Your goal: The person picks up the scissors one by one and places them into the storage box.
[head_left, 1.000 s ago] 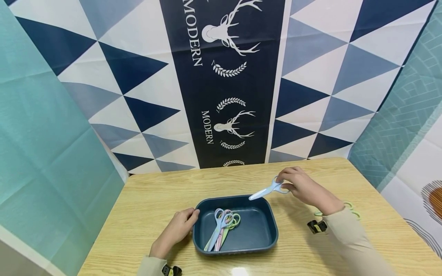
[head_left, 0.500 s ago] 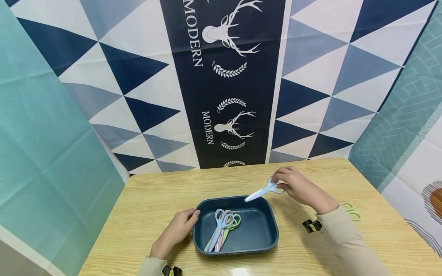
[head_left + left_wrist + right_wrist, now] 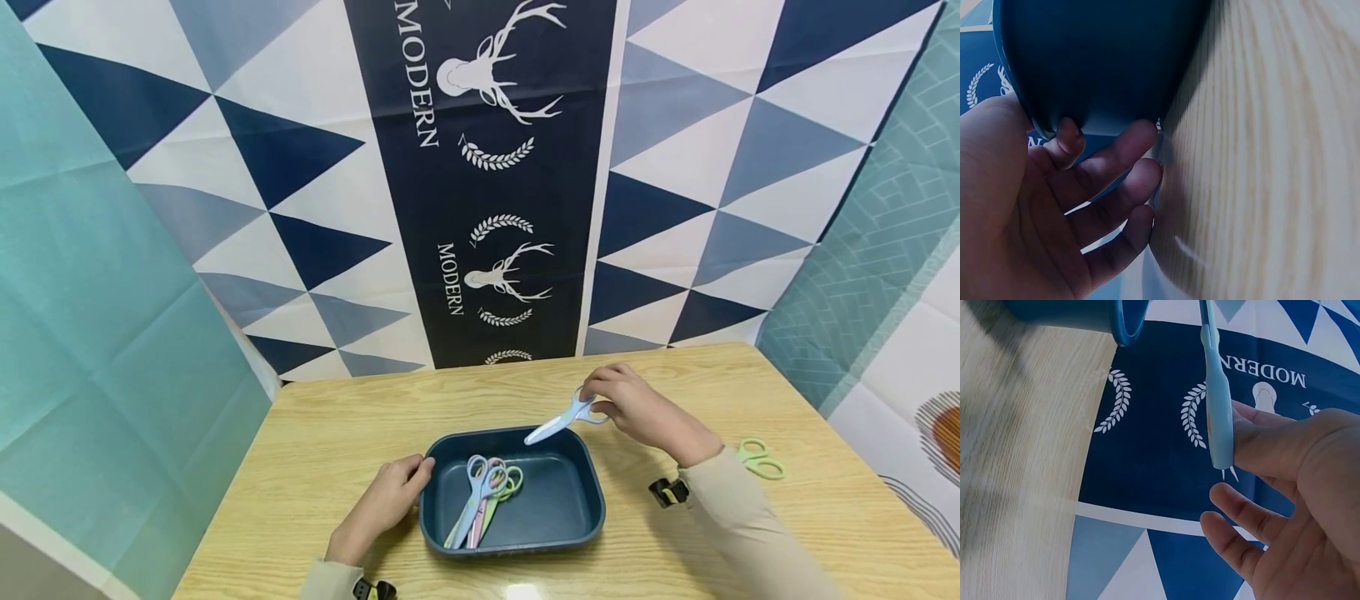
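Note:
My right hand (image 3: 637, 404) pinches a pair of light blue scissors (image 3: 551, 428) by the finger loops, blades slanting down to the left over the far right part of a dark blue bin (image 3: 555, 504). Edge-on, the scissors' handle (image 3: 1219, 409) shows against the thumb in the right wrist view. At the bin's left end my left hand (image 3: 386, 497) holds the rim. The left wrist view has the thumb at the rim and fingertips (image 3: 1141, 137) low against the outer wall. Inside the bin, blue scissors (image 3: 467, 512) overlap pink scissors (image 3: 476, 533) and green scissors (image 3: 489, 512).
A green pair of scissors (image 3: 761, 460) lies on the wooden table (image 3: 337, 433) beyond my right sleeve, partly covered by it. Behind the table's far edge hangs a patterned cloth (image 3: 517, 183). A teal cloth (image 3: 127, 333) borders the left side.
My right hand has moved left with the blue scissors, bringing the blades further over the bin. More of the green scissors on the table now shows. The left hand keeps its place.

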`<state>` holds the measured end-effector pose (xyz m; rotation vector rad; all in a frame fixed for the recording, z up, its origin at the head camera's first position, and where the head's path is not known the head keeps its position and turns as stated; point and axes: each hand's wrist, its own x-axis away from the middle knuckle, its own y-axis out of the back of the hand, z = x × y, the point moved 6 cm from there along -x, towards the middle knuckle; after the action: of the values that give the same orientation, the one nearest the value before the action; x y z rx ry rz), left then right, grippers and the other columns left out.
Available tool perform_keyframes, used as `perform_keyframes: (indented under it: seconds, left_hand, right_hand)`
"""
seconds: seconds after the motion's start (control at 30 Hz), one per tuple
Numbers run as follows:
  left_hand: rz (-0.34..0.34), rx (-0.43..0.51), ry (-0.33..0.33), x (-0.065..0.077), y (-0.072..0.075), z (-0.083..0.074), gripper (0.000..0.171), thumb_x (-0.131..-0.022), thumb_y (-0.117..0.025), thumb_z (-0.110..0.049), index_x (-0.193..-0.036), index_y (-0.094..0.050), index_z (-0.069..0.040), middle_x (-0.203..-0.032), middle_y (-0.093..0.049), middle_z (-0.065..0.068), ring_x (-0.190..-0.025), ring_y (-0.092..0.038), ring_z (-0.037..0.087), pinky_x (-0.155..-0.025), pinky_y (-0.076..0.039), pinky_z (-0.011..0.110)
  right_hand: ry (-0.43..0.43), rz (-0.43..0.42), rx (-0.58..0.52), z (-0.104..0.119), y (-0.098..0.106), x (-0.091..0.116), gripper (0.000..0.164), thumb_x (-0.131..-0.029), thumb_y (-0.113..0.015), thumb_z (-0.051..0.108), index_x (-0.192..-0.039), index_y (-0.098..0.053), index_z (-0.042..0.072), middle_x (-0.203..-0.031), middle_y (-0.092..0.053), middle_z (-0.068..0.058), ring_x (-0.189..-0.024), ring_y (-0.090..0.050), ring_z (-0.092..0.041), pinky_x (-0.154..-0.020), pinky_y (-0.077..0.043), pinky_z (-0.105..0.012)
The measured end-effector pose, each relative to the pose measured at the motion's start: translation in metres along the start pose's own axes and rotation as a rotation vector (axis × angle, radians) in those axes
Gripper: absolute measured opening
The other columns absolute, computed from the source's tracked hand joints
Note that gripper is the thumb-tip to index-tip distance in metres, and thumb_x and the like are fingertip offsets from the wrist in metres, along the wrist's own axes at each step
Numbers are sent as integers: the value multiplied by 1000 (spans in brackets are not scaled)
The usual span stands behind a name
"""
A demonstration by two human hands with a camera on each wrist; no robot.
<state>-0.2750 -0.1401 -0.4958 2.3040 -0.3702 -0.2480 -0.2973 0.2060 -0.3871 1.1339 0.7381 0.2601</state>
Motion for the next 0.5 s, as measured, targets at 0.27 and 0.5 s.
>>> perform_keyframes:
  seconds: [0.27, 0.5]
  left_hand:
    - [-2, 0, -5, 0, -1, 0, 46, -103, -36, -49, -73, -51, -17, -58, -51, -6, -50, -47, 9, -50, -41, 24]
    - [-3, -1, -5, -1, -2, 2, 46, -102, -36, -49, -73, -51, -16, -58, -50, -6, -50, -46, 9, -50, -40, 24]
  right_hand:
    - [-11, 16, 1, 1, -1, -2, 19, -82, -72, -1, -93, -69, 13, -104, -66, -3, -107, -55, -33, -92, -45, -51]
    - [2, 23, 0, 3, -3, -5, 18, -82, -72, 0, -95, -70, 12, -104, -66, -4, -107, -56, -32, -93, -46, -51]
